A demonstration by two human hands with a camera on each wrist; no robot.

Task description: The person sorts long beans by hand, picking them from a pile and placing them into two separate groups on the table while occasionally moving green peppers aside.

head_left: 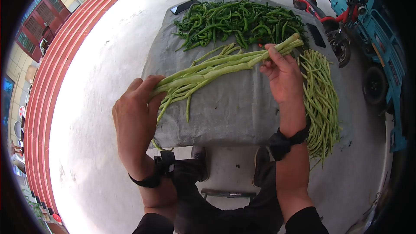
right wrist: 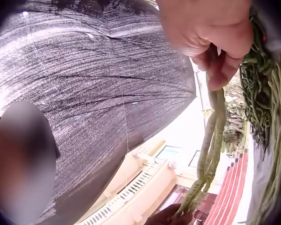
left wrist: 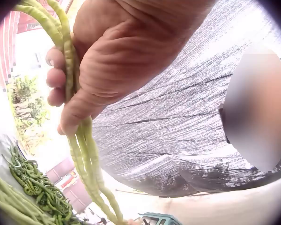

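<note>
A small bundle of pale green long beans [head_left: 216,68] is stretched between my two hands above a grey cloth. My left hand [head_left: 138,121] grips its left end; in the left wrist view the thumb and fingers wrap round the beans [left wrist: 86,150]. At the other end, my right hand [head_left: 284,76] pinches the beans near their tips, which stick out past the thumb. The right wrist view shows the beans [right wrist: 210,140] running down from the right hand [right wrist: 215,42] to the left. More loose long beans [head_left: 188,106] lie on the cloth beneath the bundle.
Green peppers [head_left: 242,21] are heaped at the cloth's [head_left: 225,117] far side. A large pile of long beans [head_left: 320,104] hangs over its right edge. Two dark flat devices [head_left: 185,6] lie near the far corners. A blue three-wheeler [head_left: 381,52] stands right, red steps [head_left: 56,86] left.
</note>
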